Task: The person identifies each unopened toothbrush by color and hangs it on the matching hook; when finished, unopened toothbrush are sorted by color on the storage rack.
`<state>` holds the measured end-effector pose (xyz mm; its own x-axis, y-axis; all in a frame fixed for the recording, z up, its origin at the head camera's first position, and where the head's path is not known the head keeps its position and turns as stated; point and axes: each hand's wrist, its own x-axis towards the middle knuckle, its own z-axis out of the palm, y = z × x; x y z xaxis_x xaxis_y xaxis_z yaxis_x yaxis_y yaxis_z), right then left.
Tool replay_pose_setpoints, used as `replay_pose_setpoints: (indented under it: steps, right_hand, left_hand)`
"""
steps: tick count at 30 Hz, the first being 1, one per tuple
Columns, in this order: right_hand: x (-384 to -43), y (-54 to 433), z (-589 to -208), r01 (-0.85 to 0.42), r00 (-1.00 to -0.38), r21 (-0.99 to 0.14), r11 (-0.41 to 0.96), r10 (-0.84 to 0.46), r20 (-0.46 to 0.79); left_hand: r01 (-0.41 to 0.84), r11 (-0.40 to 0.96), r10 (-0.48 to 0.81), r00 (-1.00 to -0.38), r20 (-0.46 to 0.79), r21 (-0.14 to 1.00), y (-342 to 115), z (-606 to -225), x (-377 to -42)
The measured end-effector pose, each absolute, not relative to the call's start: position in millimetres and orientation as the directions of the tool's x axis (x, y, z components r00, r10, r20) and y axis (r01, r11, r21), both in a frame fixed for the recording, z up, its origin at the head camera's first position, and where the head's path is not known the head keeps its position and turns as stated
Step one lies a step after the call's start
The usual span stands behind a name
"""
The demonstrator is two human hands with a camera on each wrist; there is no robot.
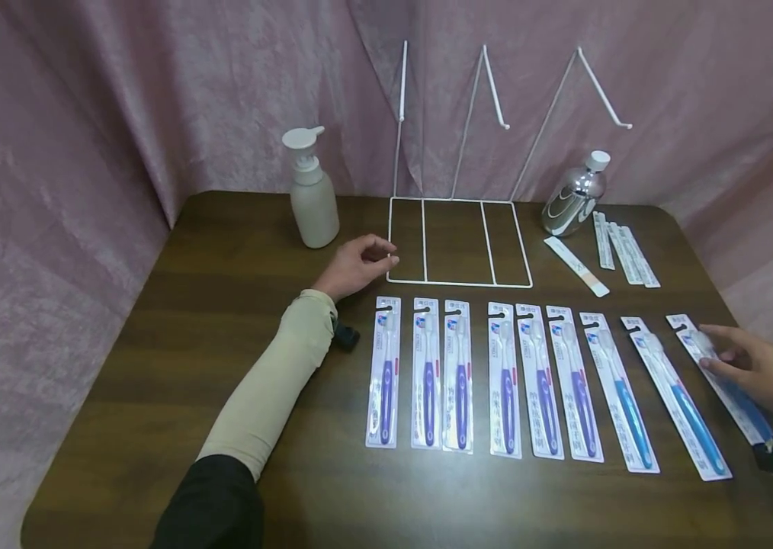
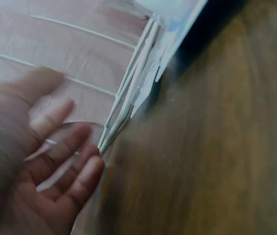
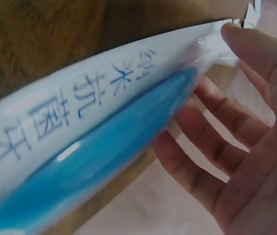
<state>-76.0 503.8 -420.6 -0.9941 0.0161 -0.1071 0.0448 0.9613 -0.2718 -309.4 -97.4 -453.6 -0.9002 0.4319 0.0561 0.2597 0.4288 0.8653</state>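
Note:
My right hand (image 1: 765,371) grips the rightmost packaged toothbrush (image 1: 739,408) by its edges, thumb on one side and fingers on the other. The right wrist view shows its blue handle (image 3: 94,142) through the clear blister, beside blue printed characters. At the left side of a white wire rack (image 1: 458,284), my left hand (image 1: 357,265) reaches with loosely bent fingers and holds nothing. More packaged toothbrushes lie in a row in front of the rack, several with purple handles (image 1: 462,404) and two with blue handles (image 1: 633,423).
A white pump bottle (image 1: 315,207) stands behind my left hand. Right of the rack are a clear bottle with a white cap (image 1: 575,198) and several slim white packets (image 1: 627,252). Three long hooks (image 1: 496,91) rise from the rack's back, before a pink curtain (image 1: 235,91).

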Motion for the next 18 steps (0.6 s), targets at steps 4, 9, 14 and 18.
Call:
replay_pose_setpoints:
  steps: [4,9,14,18]
  right_hand:
    - [-79.8,506.8,-426.5,0.078,-0.995,-0.265,0.961,0.057,-0.086]
    - [-75.2,507.9,-428.7,0.145,-0.989,-0.268,0.952,0.132,-0.066]
    - [-73.4,503.3,-430.5,0.158,-0.987,-0.278,0.948,0.153,-0.042]
    - [-73.6,499.3,-428.8,0.138,-0.990,-0.306,0.942,0.144,-0.005]
  left_hand:
    - [0.340,0.536,0.454,-0.888,0.076,0.773,-101.2,-456.0,-312.1]
    - [0.418,0.575,0.480,-0.868,0.123,0.703,-96.8,-460.3,-315.1]
    - [0.397,0.604,0.468,-0.879,0.096,0.691,-99.0,-463.3,-314.1]
    - [0.385,0.617,0.455,-0.886,0.088,0.686,-102.1,-462.8,-313.5]
